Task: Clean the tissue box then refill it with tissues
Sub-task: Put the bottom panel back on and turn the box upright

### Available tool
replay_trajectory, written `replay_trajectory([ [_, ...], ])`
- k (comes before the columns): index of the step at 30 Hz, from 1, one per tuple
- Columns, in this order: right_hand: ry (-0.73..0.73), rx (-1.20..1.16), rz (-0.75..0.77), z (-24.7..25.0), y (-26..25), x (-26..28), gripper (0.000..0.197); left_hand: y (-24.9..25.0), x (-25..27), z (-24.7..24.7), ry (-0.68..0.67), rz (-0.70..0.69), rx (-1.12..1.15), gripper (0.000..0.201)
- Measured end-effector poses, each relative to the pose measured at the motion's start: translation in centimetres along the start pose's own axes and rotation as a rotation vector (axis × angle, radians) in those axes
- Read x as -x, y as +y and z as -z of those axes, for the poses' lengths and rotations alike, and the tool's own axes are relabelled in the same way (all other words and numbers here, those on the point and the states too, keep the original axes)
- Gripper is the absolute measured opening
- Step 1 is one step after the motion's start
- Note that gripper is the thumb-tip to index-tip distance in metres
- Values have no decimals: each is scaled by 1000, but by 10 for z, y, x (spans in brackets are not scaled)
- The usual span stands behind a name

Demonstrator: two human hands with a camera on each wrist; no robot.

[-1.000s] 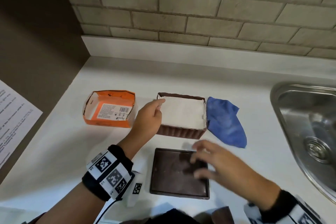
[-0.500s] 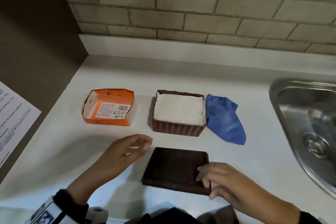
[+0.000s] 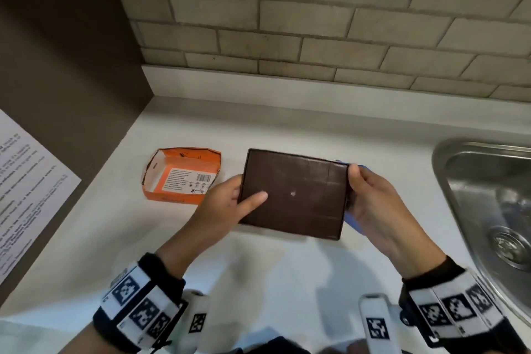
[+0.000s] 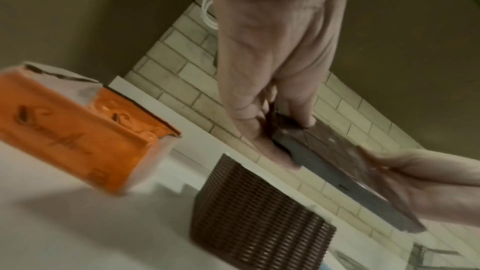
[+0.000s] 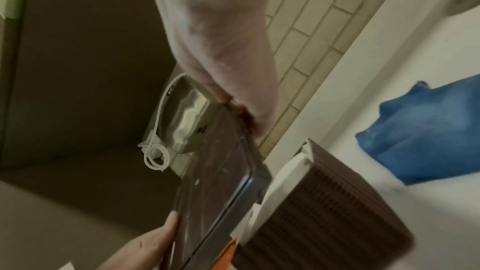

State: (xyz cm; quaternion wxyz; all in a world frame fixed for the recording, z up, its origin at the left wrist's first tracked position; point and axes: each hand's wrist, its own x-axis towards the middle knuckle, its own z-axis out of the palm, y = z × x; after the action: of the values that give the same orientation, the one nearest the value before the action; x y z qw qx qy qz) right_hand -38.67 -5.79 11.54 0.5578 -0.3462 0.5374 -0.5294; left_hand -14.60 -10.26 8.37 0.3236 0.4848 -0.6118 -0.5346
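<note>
Tissue box (image 4: 259,213): ribbed brown base on bench, tissues inside, directly under lid.
Lid (image 3: 293,194): raised, level, for seating.
Left hand (image 3: 227,205): pinching 9 o'clock edge.
Right hand (image 3: 370,198): gripping 3 o'clock edge.
Blue cloth (image 5: 426,130): at 3 o'clock of the base, lying free.

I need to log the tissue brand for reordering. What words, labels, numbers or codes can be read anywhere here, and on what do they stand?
Open orange cardboard tissue carton: white label with a barcode; print too small to read.
Same carton's side, left wrist view: dark cursive brand script, blurred, unreadable.
White printed paper sheet at left: lines of text, too blurred.
Black-and-white wristbands: square coded markers, no words.
Nothing can be quoted.
</note>
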Motion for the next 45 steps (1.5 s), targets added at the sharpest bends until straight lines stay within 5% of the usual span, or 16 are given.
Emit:
replay_trajectory([
  [4,133,243,108,-7,9,-37,28,10,-28,-6,77,-16,-84,29],
  [7,278,754,233,-8,20,-67,35,10,-51,-9,95,10,-361,30],
  [10,353,1137,167,-8,29,-82,38,0,-68,-11,114,0,-626,43],
  [15,391,1311,133,-15,42,-84,38,-16,-80,-13,154,37,-816,47],
  [26,451,1077,156,-15,54,-76,38,-13,-73,-24,99,95,-853,45],
  [28,284,835,-77,-12,61,-82,38,-15,-76,-27,112,130,-764,41],
  [30,305,833,24,-2,70,-86,34,-18,-82,-29,120,159,-623,37],
  [33,312,516,34,-15,58,-81,21,-17,-92,-34,144,186,-358,40],
  [37,455,333,-23,-14,58,-89,38,-18,-94,-41,155,168,-187,41],
  [42,398,321,-132,-8,75,-98,101,-32,-94,-42,197,276,-49,45],
  [45,355,279,-170,-7,71,-101,88,-38,-99,-44,196,312,-35,48],
])
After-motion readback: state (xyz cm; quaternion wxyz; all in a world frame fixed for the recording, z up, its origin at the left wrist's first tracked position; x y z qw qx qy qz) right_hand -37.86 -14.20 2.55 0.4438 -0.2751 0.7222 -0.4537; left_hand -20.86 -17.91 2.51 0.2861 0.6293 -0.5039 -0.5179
